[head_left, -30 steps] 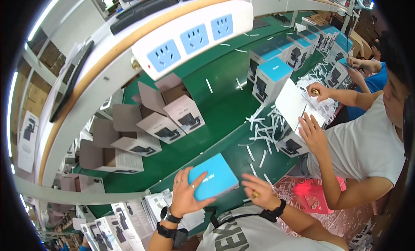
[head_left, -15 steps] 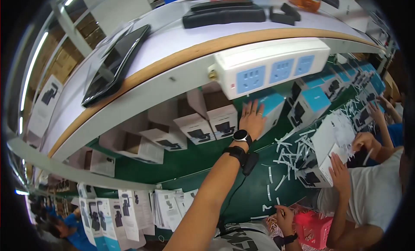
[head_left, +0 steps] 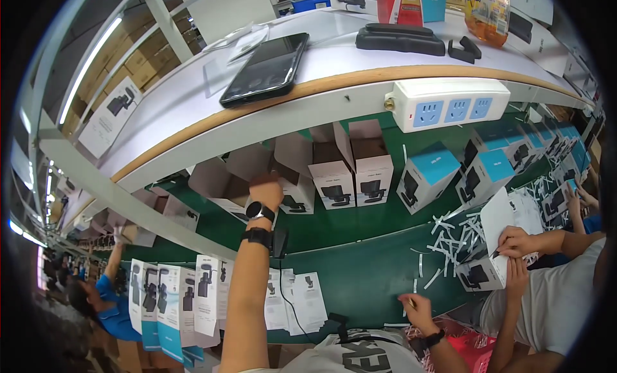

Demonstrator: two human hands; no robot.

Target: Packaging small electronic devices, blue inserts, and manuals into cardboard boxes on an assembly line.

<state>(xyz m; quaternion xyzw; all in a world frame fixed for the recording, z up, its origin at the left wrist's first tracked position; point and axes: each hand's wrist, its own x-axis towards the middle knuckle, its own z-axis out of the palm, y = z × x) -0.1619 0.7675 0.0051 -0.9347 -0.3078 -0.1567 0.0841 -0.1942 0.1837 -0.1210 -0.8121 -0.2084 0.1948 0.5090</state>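
Head view: the left hand (head_left: 267, 191) is stretched out over the green conveyor belt (head_left: 360, 222) to an open white carton (head_left: 292, 180) just left of two open cartons standing side by side. Its fingers curl over the carton's rim; whether they grip it I cannot tell. This looks like placing or picking a carton, so the next move calls for a steady hold on thin, stiff card. The right hand (head_left: 414, 309) rests low on the belt's near edge, fingers loosely together, empty, near scattered white paper strips (head_left: 450, 235).
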